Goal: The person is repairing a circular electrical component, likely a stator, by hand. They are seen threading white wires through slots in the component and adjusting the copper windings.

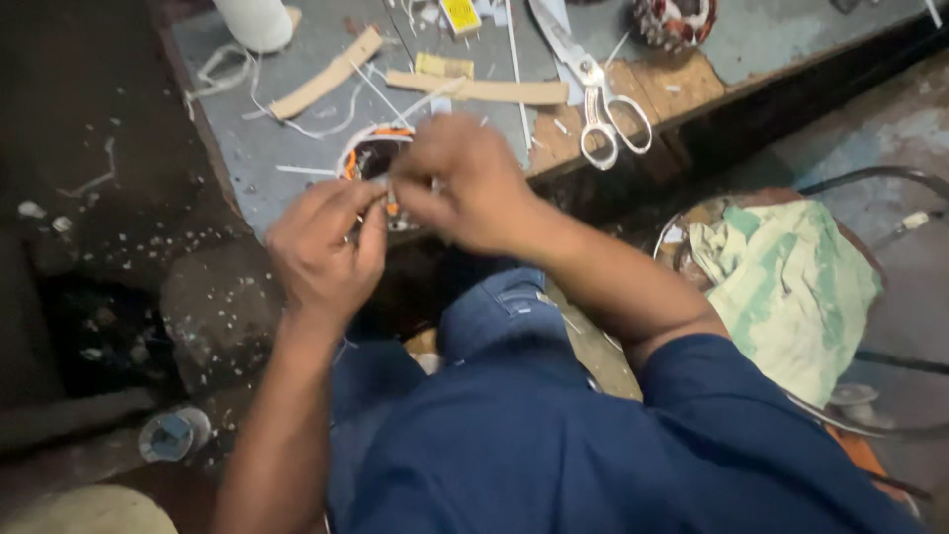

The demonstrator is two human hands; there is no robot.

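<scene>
My left hand point(324, 245) and my right hand point(457, 181) meet at the near edge of a grey workbench point(267, 148). Both pinch at a small round motor stator point(373, 158) with orange winding and a white rim, which they mostly hide. Fingertips of both hands close on a thin pale strip or wire at the stator's front. What exactly lies between the fingers is hidden.
Large scissors point(598, 104) lie on the bench to the right. Tan paper strips point(326, 74) and a longer tan strip point(479, 89) lie behind the stator. A second wound stator point(674, 20) sits at the back. A green-white cloth point(791, 282) covers a stool at right.
</scene>
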